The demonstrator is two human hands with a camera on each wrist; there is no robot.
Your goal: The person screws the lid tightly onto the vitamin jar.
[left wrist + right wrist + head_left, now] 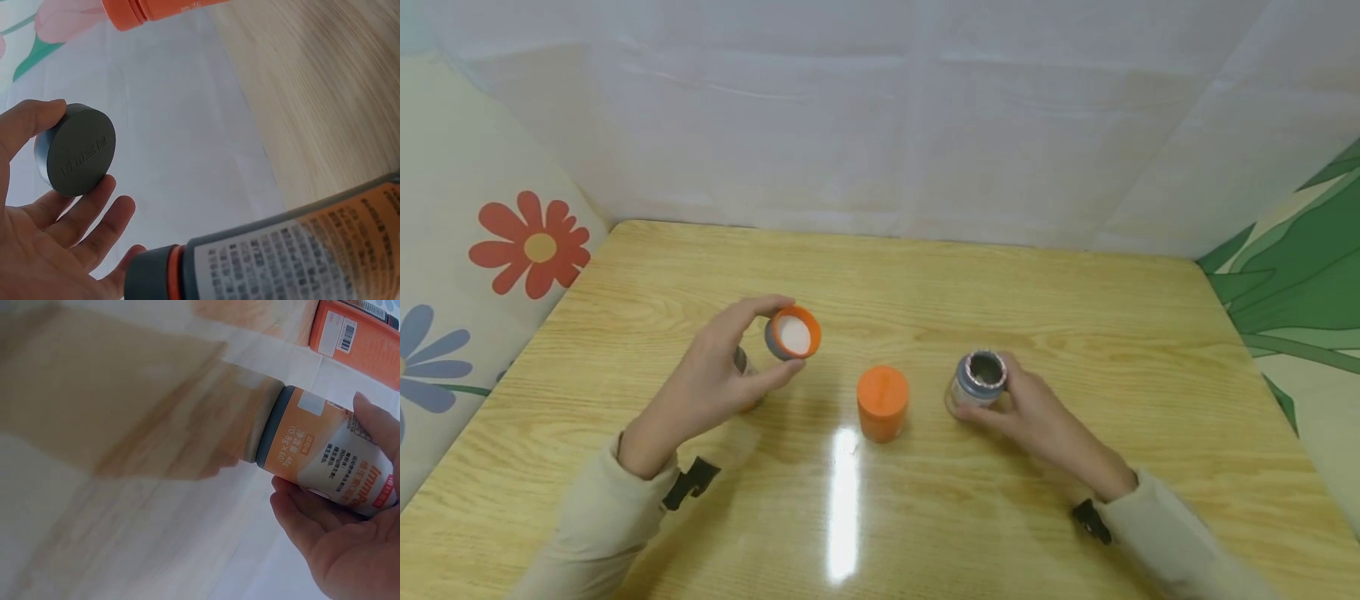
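Between thumb and fingers, my left hand (pixel 700 383) pinches a round dark grey lid (pixel 81 153). The lid's orange inner rim and white liner face right in the head view. My right hand (pixel 1037 417) grips an uncapped supplement bottle (pixel 977 387) from its right side. That bottle stands upright, its mouth showing a ragged, silvery edge of seal; the right wrist view shows its orange and white label (pixel 331 447) and its base close to the tabletop. Behind the left hand is a second bottle (pixel 269 262) with a dark cap, mostly hidden in the head view.
An orange container (pixel 882 404) stands upright on the wooden table (pixel 925 517) between the two hands. White cloth (pixel 880 125) hangs along the table's far edge. Flower-patterned cloth (pixel 527 246) lies at the left, and green leaf-patterned cloth (pixel 1315 275) at the right.
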